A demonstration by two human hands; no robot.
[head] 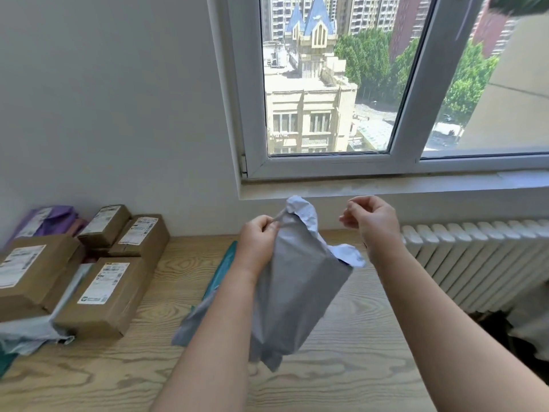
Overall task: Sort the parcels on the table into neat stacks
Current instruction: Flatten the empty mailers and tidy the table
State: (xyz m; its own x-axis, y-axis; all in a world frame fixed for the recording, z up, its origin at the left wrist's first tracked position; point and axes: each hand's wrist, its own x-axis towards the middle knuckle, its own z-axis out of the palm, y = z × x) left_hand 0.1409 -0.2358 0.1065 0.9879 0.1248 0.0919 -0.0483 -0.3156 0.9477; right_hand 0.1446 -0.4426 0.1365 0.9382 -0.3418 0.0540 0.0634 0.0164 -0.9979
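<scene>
As left (258, 237) pinches mailer (298, 288) — right (371, 222) curls.

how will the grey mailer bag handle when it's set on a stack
Probably floppy: the grey mailer bag hangs creased from the left hand, which pinches one top corner. Likely light, since that pinch alone carries it. Its smooth plastic skin may slide off a cardboard box.

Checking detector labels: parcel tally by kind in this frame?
Brown cardboard boxes: 4
Soft mailer bags: 4 (grey bag in left hand, purple bag, teal bag, pale bag under boxes)
Total: 8, plus possibly more bags partly hidden.
</scene>
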